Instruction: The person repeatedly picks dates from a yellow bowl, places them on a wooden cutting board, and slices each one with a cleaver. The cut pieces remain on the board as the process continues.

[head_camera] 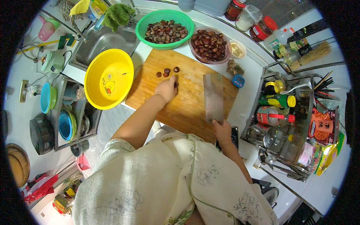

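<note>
My left hand (168,89) is over the wooden cutting board (185,112), its fingers against a dark chestnut (176,83) that is mostly hidden; whether they grip it cannot be told. Several chestnuts (167,71) lie just beyond the fingertips. My right hand (222,130) holds a broad metal cleaver (214,97) by its handle end, the blade pointing away over the board's right part. Behind the board are a green plastic basin (164,45) of chestnuts and a clear pinkish bowl (209,46) heaped with glossy brown chestnuts. A yellow basin (112,73) with a duck print stands left of the board.
A steel sink (112,39) lies at the back left. Near the board's right rear are a small white bowl (237,49) with pale pieces and a blue plastic item (238,81). On the right stands a metal rack (281,140) with bottles; jars line the back ledge.
</note>
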Tool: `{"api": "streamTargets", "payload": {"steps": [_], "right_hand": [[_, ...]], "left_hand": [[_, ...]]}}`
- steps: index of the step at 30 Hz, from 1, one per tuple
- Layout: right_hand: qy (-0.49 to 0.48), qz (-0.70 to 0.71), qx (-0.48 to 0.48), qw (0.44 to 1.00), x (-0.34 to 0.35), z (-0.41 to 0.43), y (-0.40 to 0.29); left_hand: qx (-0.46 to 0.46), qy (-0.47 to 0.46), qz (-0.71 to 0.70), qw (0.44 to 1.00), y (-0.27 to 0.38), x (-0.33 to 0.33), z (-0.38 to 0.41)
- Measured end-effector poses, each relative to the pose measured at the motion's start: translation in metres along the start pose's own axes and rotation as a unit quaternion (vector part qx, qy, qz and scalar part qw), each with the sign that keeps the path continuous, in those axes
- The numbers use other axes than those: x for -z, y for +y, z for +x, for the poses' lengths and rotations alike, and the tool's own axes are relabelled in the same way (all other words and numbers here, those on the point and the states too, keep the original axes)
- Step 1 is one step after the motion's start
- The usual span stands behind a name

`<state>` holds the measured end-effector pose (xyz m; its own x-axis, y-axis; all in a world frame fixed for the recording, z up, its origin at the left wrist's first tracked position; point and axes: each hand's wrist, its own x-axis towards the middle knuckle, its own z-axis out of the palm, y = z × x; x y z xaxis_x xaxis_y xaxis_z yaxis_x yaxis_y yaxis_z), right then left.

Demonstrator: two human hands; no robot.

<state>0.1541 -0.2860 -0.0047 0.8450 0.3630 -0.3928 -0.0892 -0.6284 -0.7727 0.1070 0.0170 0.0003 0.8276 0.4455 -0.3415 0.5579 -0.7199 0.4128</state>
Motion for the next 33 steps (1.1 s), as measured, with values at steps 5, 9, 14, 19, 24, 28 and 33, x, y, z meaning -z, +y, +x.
{"api": "streamTargets", "payload": {"steps": [5,9,14,19,24,28,33], "right_hand": [[-0.026,-0.066,-0.012,0.997,-0.007,0.004,0.013],[-0.044,-0.077,0.032,0.996,-0.014,0.001,-0.002],[-0.080,-0.076,0.036,0.993,-0.018,-0.004,-0.018],[-0.064,-0.165,0.051,0.983,-0.020,-0.003,-0.013],[-0.098,-0.141,0.039,0.984,-0.015,-0.012,-0.038],[-0.108,-0.116,0.053,0.986,-0.017,-0.014,-0.036],[-0.113,-0.143,0.048,0.982,-0.022,-0.011,-0.027]], "left_hand": [[0.014,-0.027,0.037,0.999,-0.001,0.007,-0.036],[0.004,-0.005,0.024,1.000,-0.015,-0.005,-0.054],[0.000,0.035,-0.027,0.999,-0.023,-0.012,-0.068],[0.046,0.012,-0.047,0.998,-0.026,-0.014,-0.066],[0.035,-0.004,-0.113,0.993,-0.027,-0.017,-0.070],[0.062,0.016,-0.114,0.991,-0.024,-0.018,-0.071],[0.059,0.005,-0.105,0.993,-0.024,-0.016,-0.070]]}}
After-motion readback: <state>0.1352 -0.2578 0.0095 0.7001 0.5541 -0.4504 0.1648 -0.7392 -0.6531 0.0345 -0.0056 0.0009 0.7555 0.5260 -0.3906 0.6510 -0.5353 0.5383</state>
